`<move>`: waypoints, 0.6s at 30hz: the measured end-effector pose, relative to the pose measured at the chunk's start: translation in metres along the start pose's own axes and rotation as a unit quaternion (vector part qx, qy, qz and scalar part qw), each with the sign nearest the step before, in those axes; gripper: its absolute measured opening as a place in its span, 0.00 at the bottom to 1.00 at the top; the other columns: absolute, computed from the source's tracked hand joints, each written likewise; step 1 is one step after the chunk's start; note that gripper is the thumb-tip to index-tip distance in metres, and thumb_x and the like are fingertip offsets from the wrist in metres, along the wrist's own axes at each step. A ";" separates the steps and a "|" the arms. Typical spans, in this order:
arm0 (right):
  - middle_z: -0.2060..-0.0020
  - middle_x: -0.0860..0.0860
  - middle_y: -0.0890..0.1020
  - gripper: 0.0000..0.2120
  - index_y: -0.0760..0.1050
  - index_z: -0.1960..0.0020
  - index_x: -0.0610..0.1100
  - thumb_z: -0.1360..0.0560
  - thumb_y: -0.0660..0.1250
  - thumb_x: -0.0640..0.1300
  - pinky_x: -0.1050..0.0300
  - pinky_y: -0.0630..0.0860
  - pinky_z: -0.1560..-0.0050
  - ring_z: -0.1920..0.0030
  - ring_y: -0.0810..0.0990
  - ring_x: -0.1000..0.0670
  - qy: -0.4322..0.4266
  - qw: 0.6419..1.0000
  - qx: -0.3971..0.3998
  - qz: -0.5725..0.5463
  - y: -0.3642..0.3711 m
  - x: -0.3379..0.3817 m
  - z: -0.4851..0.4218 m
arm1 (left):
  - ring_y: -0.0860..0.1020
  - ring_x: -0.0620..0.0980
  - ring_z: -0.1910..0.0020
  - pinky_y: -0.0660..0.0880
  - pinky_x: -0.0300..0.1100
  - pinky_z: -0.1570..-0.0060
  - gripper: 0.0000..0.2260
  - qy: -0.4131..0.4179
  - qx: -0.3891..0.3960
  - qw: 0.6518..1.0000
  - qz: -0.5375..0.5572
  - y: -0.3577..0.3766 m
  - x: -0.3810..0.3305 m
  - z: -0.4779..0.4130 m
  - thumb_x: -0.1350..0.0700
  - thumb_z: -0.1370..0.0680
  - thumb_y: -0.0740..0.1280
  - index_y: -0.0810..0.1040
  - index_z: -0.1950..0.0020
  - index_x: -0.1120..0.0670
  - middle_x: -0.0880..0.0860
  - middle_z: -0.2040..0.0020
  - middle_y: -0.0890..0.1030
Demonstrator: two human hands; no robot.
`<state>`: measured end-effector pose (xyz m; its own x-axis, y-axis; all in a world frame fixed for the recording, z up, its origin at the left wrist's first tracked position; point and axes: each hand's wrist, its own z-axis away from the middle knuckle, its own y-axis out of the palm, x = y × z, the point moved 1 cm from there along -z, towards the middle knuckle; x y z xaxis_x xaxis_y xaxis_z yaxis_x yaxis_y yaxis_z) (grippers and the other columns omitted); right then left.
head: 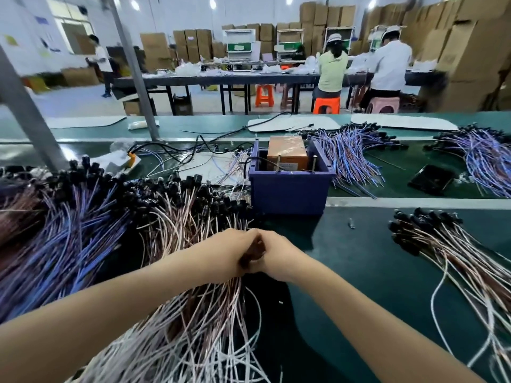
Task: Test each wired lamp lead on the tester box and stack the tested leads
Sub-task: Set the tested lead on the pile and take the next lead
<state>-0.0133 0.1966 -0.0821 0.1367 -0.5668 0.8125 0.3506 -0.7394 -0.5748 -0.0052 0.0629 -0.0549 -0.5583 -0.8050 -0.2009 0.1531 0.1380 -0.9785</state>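
Looking down from the head, the left hand (pixel 235 251) and right hand (pixel 272 255) are squeezed shut together on a bunch of leads (pixel 193 313), likely to keep them tidy for testing. The blue tester box (pixel 289 186) waits just behind. A tested stack (pixel 442 244) lies off to the right.

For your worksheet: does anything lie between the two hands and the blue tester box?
Nothing visible blocks it. Bare green mat separates the hands from the blue tester box; the lead pile sits left of that path.
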 end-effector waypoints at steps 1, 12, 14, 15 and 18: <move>0.49 0.49 0.82 0.20 0.75 0.45 0.46 0.34 0.75 0.37 0.55 0.75 0.46 0.47 0.79 0.49 -0.005 1.000 0.007 -0.001 -0.001 -0.002 0.003 | 0.76 0.52 0.47 0.69 0.40 0.50 0.13 0.006 -0.002 1.000 -0.004 0.002 0.000 0.001 0.57 0.26 0.69 0.71 0.45 0.58 0.54 0.47 0.78; 0.71 0.53 0.74 0.08 0.76 0.61 0.46 0.34 0.71 0.35 0.65 0.66 0.67 0.70 0.69 0.55 -0.069 0.983 -0.167 0.025 -0.060 -0.008 0.020 | 0.80 0.43 0.68 0.77 0.44 0.57 0.11 -0.058 -0.028 0.991 0.120 -0.002 0.002 0.015 0.66 0.26 0.66 0.70 0.60 0.52 0.51 0.62 0.82; 0.71 0.51 0.76 0.07 0.77 0.63 0.46 0.34 0.72 0.35 0.60 0.69 0.64 0.68 0.71 0.53 -0.047 0.970 -0.240 0.003 -0.091 -0.014 0.023 | 0.82 0.47 0.69 0.78 0.42 0.60 0.11 -0.076 -0.038 0.976 0.200 -0.005 0.002 0.019 0.68 0.25 0.65 0.72 0.60 0.52 0.53 0.62 0.83; 0.70 0.50 0.78 0.07 0.77 0.64 0.46 0.33 0.72 0.36 0.59 0.70 0.62 0.67 0.73 0.52 -0.033 0.964 -0.264 -0.004 -0.105 -0.017 0.024 | 0.83 0.50 0.69 0.78 0.43 0.61 0.11 -0.077 -0.046 0.966 0.241 -0.007 0.002 0.020 0.69 0.25 0.65 0.73 0.59 0.53 0.53 0.62 0.83; 0.69 0.49 0.80 0.06 0.78 0.64 0.48 0.32 0.71 0.38 0.52 0.75 0.55 0.64 0.77 0.48 0.003 0.952 -0.305 -0.003 -0.131 -0.029 0.026 | 0.83 0.53 0.67 0.78 0.53 0.58 0.07 -0.051 -0.037 0.939 0.337 -0.019 -0.004 0.019 0.65 0.22 0.65 0.76 0.54 0.53 0.54 0.61 0.84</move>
<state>-0.0387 0.3191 -0.0277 0.1296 -0.5630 0.8162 -0.2519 -0.8149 -0.5220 0.0098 0.0527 -0.0348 -0.2734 -0.5713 -0.7739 0.3840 0.6728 -0.6324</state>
